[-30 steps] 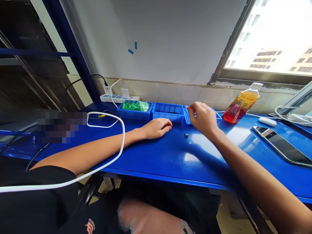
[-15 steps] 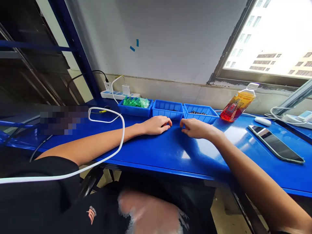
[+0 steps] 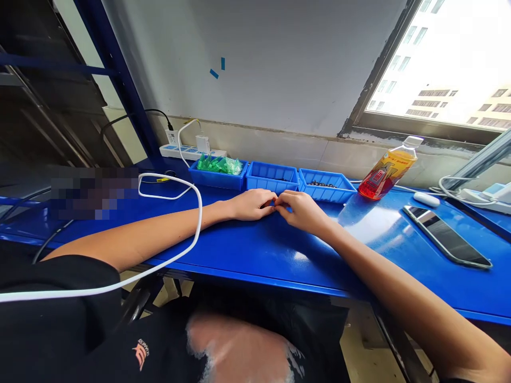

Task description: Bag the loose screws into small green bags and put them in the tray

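My left hand (image 3: pixel 254 205) rests on the blue table (image 3: pixel 239 250), its fingers curled in a pinch. Fingertip to fingertip with it is my right hand (image 3: pixel 297 209), also pinching. Whatever lies between the fingertips is too small to make out. Just behind the hands stand three blue bins in a row. Green plastic pieces (image 3: pixel 215 164) and a clear bag fill the left bin (image 3: pixel 217 180). A few small dark bits show in the middle bin (image 3: pixel 271 173). Small dark metallic parts (image 3: pixel 322 184) lie in the right bin (image 3: pixel 328 194).
A drink bottle (image 3: pixel 386 173) leans at the back right, near a smartphone (image 3: pixel 446 236) and a white oval object (image 3: pixel 426 199). A white cable (image 3: pixel 199 213) loops across my left forearm. Behind the bins lies a power strip (image 3: pixel 187 152) along the wall.
My right hand has moved left from in front of the right bin, and its fingertips now meet my left hand's. My left hand has barely moved. The view has shifted slightly.
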Demonstrator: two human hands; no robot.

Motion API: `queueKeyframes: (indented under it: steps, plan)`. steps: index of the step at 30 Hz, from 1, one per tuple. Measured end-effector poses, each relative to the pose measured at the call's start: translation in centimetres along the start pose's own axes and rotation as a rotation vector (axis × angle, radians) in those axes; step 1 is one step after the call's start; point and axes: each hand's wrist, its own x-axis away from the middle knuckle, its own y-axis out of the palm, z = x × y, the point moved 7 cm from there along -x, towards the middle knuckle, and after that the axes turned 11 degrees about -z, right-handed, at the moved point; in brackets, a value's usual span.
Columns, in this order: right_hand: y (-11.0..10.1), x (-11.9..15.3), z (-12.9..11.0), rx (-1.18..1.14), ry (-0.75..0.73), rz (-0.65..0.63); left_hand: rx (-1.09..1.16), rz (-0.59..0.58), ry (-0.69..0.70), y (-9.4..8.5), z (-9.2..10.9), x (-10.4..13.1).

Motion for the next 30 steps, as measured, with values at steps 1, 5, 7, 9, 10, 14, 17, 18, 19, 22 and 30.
queueKeyframes:
  steps: [1,5,7,9,10,14,17,18,19,22,30]
  plan:
    - [-0.1,0.0,-0.1,-0.054,-0.019,0.028,0.012,-0.001,0.013,0.0,0.1,0.0]
    - [-0.4,0.0,0.2,-0.206,-0.027,0.108,0.064,-0.020,0.073,-0.1,0.6,0.1]
    - [-0.5,-0.1,0.4,-0.238,0.002,0.120,0.071,-0.015,0.072,-0.2,0.6,0.2]
    - [-0.5,-0.2,0.6,-0.250,0.023,0.113,0.069,-0.006,0.058,-0.2,0.6,0.3]
    - [-0.5,-0.2,0.7,-0.248,0.026,0.108,0.066,0.000,0.051,-0.2,0.5,0.3]
    - [-0.6,-0.2,0.6,-0.204,0.002,0.109,0.088,0.036,0.013,-0.3,0.1,0.3]
    - [-0.7,-0.1,0.5,-0.155,-0.032,0.132,0.178,0.076,-0.020,-0.5,-0.3,0.3]
    - [-0.8,-0.1,0.5,-0.131,-0.039,0.137,0.206,0.084,-0.027,-0.6,-0.4,0.3]
    - [-0.8,0.0,0.4,-0.102,-0.042,0.140,0.226,0.088,-0.030,-0.6,-0.5,0.3]
    - [-0.7,0.0,0.4,-0.008,-0.023,0.137,0.239,0.079,-0.018,-0.5,-0.5,0.3]
    - [-0.7,0.1,0.8,0.148,0.079,0.116,0.207,0.087,-0.032,-0.6,-0.1,0.5]
